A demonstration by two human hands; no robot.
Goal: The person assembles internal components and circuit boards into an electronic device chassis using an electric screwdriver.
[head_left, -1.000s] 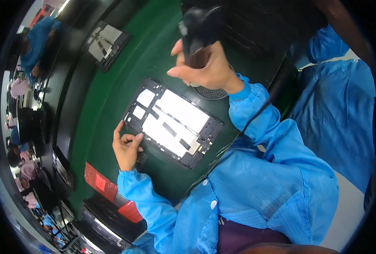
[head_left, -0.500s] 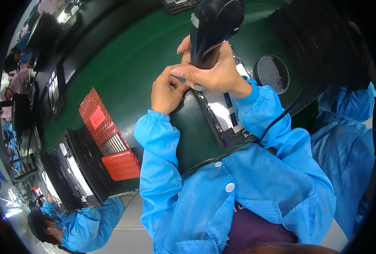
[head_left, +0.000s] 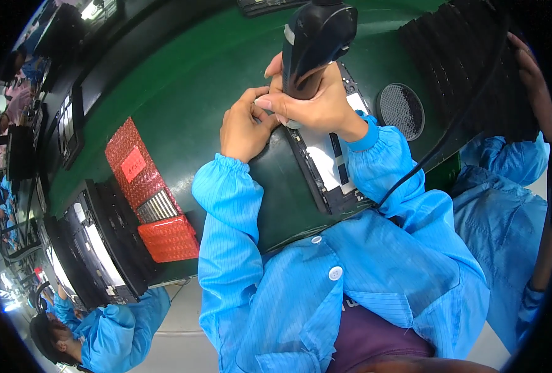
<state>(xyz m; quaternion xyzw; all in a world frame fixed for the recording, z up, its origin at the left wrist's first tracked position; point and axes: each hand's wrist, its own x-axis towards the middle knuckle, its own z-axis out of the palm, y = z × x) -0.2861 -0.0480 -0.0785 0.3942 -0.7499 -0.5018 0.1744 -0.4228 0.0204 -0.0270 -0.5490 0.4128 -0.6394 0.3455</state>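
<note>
Here the right hand [head_left: 316, 105] wraps tight around a black electric screwdriver [head_left: 313, 43], held upright over the opened tablet [head_left: 328, 165] on the green bench [head_left: 182, 93]. The left hand [head_left: 243, 127], fingers curled, presses at the tablet's edge beside the tool tip; whether it pinches anything is hidden.

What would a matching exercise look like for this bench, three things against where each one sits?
Things:
1. black power screwdriver
2. round mesh disc
3. red bubble-wrap pack

Places:
A. lying on the green mat left of the left hand
B. gripped in the right hand
C. right of the open tablet

Pairs: 1-B, 2-C, 3-A
</note>
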